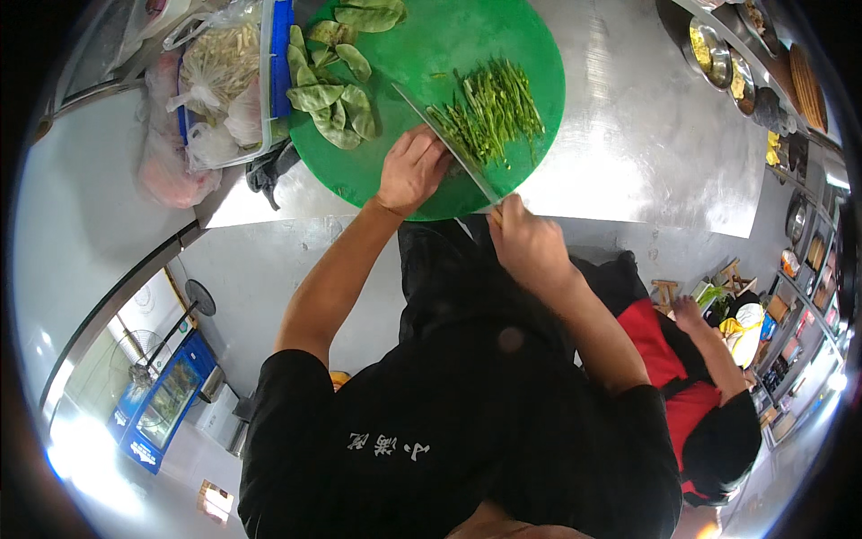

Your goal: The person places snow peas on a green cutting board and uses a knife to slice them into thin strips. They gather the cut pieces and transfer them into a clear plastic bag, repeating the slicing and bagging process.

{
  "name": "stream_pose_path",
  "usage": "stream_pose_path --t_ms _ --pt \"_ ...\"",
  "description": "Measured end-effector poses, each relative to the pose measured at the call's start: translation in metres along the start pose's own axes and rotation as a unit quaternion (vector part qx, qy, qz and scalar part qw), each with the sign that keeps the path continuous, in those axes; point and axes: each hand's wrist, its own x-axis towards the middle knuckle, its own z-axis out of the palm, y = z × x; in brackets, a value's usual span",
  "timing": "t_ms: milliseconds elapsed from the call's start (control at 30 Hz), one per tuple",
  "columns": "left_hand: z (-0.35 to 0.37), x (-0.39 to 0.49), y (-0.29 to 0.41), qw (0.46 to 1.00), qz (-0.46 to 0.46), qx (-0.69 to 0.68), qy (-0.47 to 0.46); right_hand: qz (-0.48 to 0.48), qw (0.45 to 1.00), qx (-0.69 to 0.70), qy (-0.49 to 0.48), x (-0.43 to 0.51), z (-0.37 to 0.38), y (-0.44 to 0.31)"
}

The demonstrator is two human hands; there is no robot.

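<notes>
My right hand (528,239) grips the handle of a kitchen knife, its long blade (460,152) slanting across a round green cutting board (417,47). My left hand (412,172) rests on the board, fingers curled against the near side of the blade. Whatever lies beneath those fingers is hidden. On the blade's far side, a heap of thin green strips (502,108) is spread out. Several flat green bean pods (326,98) lie loose at the board's left, some overlapping.
The board sits on a steel worktop (640,135). Left of it stands a blue-rimmed plastic bin (279,60) with bagged food, beside a dark cloth (271,172). Metal bowls (710,54) line the upper right. A co-worker's arm (707,350) shows close on the right.
</notes>
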Motion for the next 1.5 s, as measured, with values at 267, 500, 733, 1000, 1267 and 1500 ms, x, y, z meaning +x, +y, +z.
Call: stream_pose_path --t_ms 267,500,733,1000,1267,1500 --pt "0.0 -0.001 -0.001 1.0 -0.003 0.015 0.011 -0.049 0.995 0.071 0.05 0.001 -0.031 0.003" --pt "0.001 -0.004 -0.007 0.999 0.006 0.017 -0.031 -0.01 0.988 0.141 0.056 0.024 0.036 0.025" --pt "-0.006 -0.014 -0.002 0.999 -0.005 -0.004 -0.046 -0.001 0.993 0.113 0.036 0.003 -0.021 0.006" --pt "-0.008 -0.008 0.004 0.998 -0.018 -0.019 -0.061 0.017 0.998 0.054 0.034 0.006 0.038 0.01" --pt "-0.008 -0.01 0.003 0.996 -0.051 -0.039 -0.059 0.055 0.985 0.161 0.035 -0.009 -0.012 -0.001" --pt "-0.027 0.017 0.005 0.997 -0.057 -0.039 -0.042 0.118 0.978 0.169 0.027 -0.011 -0.007 -0.009"
